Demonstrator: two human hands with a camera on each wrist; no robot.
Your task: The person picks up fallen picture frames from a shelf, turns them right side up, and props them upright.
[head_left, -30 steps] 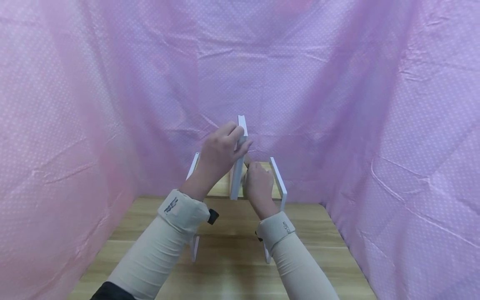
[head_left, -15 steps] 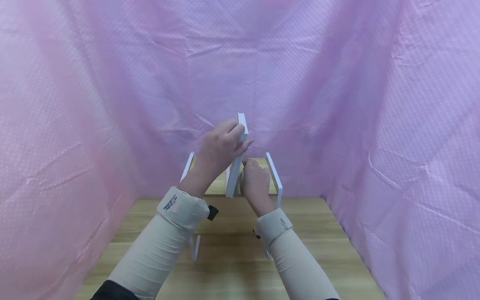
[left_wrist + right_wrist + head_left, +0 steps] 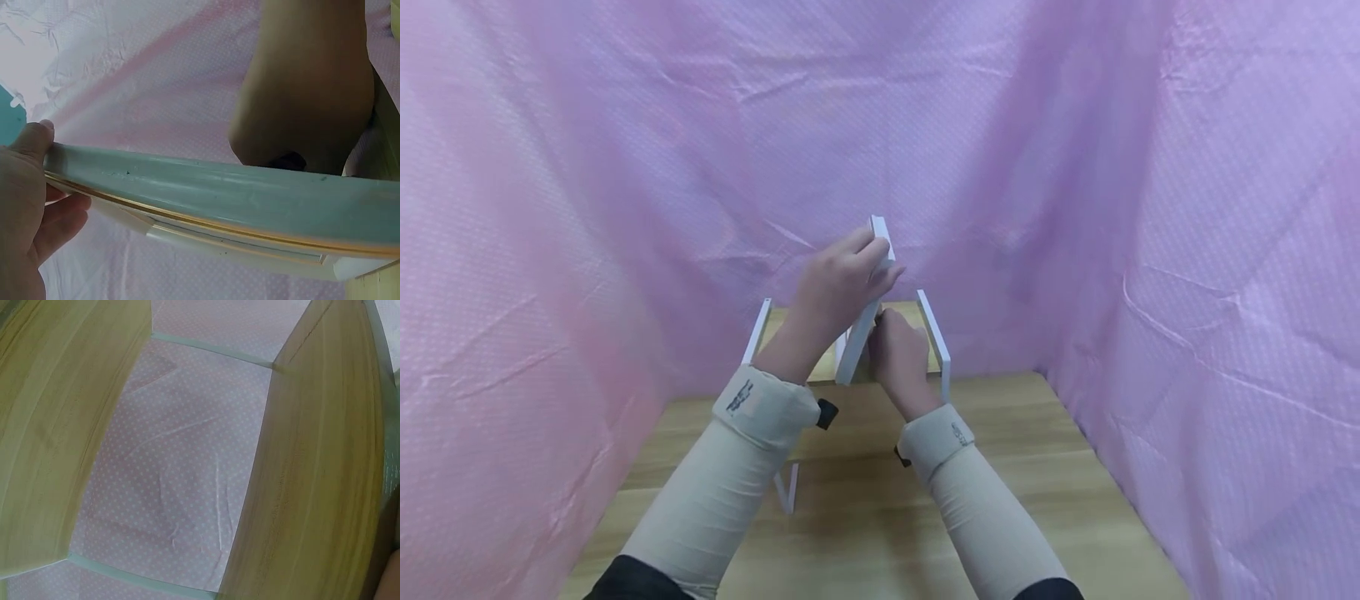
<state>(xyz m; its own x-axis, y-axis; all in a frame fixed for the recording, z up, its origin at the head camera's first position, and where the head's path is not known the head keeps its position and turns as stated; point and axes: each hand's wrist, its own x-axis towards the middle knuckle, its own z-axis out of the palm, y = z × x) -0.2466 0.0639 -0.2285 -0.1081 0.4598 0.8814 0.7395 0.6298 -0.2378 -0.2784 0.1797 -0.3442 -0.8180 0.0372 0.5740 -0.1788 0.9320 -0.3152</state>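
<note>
A white picture frame (image 3: pixel 857 342) with a gold line along its edge stands edge-on to me and tilted, over the upper board of a rack. My left hand (image 3: pixel 842 271) holds its upper end, thumb on one side and fingers on the other. The left wrist view shows that same grip of the left hand (image 3: pixel 25 206) on the frame's end (image 3: pixel 187 187). Low on the frame's right side, my right hand (image 3: pixel 901 354) has its fingers curled against it, a small dark spot at the fingertips. The frame hides part of those fingers.
The rack has white side rails (image 3: pixel 934 329) and a wooden upper board (image 3: pixel 913 312), and stands on a wooden table (image 3: pixel 1000 483). Two wooden boards (image 3: pixel 300 456) with a gap between them fill the right wrist view. Pink dotted sheeting (image 3: pixel 985 150) hangs around the table.
The whole view has shifted, so rack and hands appear slightly left and higher. The frame leans more, its lower end further left. Both hands stay on it.
</note>
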